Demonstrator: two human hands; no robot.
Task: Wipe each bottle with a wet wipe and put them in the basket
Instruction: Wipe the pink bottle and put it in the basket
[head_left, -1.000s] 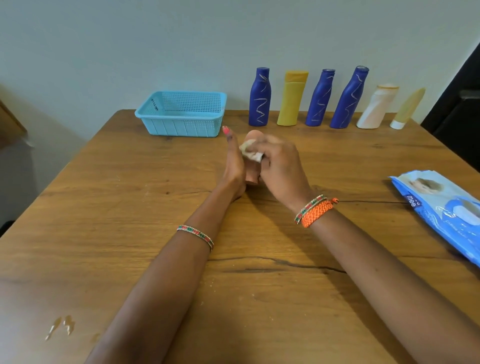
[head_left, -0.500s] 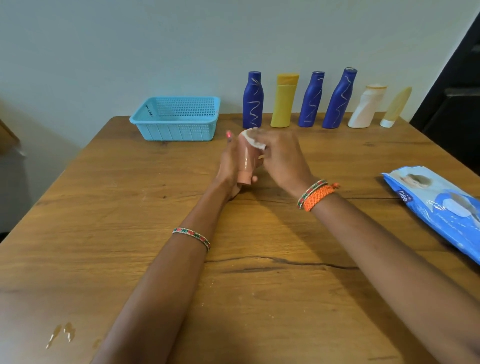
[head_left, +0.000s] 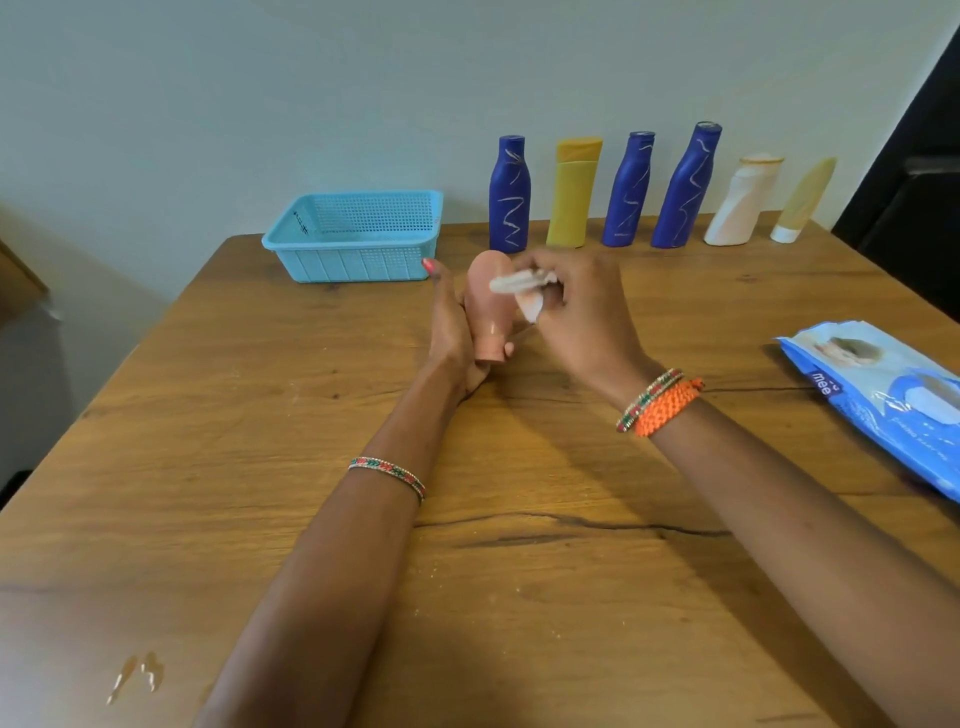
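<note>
Head view, and the grip is the story: the left hand (head_left: 451, 332) cradles the pink bottle (head_left: 488, 306) cap-down, fingers curled behind it and a fingertip hooked under the cap, while the right hand (head_left: 576, 317) pinches a folded wet wipe (head_left: 522, 291) against the bottle's upper side. The bottle hangs above the table (head_left: 218, 467), near and in front of the blue basket (head_left: 358, 234). Risk, as I judge it: a wet, smooth bottle under a sideways rub could slip from that light cradle and drop. To the right of the basket, six bottles wait in a row (head_left: 660, 192) against the wall; a swinging elbow might topple them. Further right of the basket lies the wipes pack (head_left: 883, 395).
</note>
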